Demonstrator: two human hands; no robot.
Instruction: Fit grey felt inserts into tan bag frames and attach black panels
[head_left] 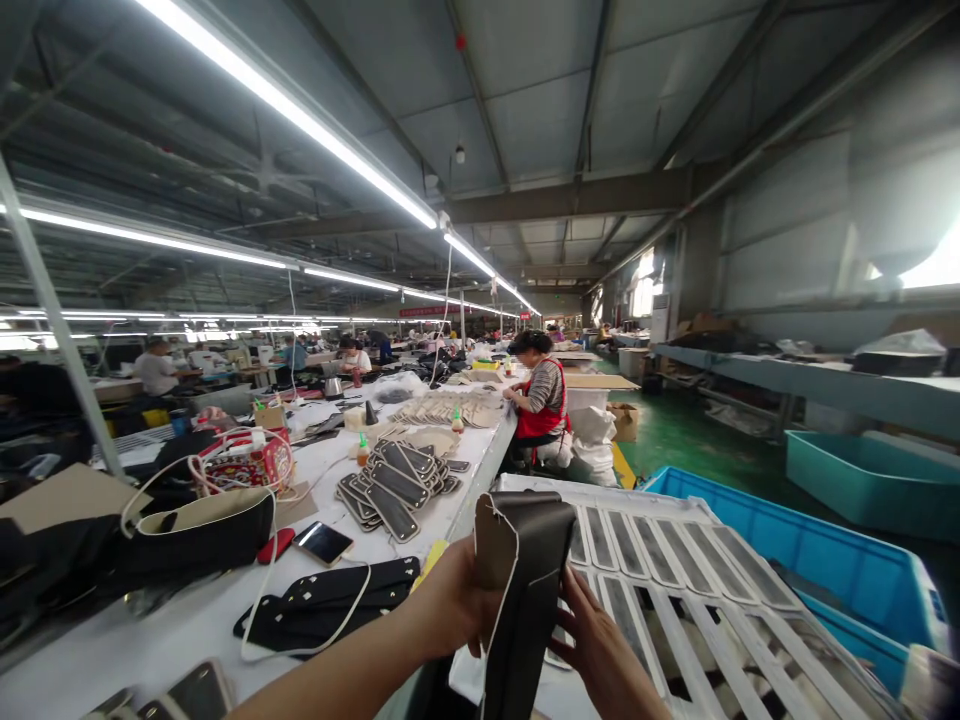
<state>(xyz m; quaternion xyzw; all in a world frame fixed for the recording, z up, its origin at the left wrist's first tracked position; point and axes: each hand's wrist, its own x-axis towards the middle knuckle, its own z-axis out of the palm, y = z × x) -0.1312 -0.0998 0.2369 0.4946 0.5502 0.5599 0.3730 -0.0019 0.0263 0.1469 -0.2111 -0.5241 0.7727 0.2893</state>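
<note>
A dark brown leather piece (pixel 525 590) with a pale edge stands upright between my hands, above the near edge of the white work table (pixel 172 630). My left hand (pixel 450 605) grips its left side, fingers wrapped round it. My right hand (pixel 596 640) touches its right edge, fingers curled against it. Just behind and to the right lies a white slatted rack (pixel 675 570).
On the table lie black leather strips (pixel 394 485), a phone (pixel 322 542), a black punched piece (pixel 330 600), a black bag (pixel 199 530) and white cable. A person in a red apron (pixel 540 400) sits further along. Blue crates (pixel 847 570) stand at the right.
</note>
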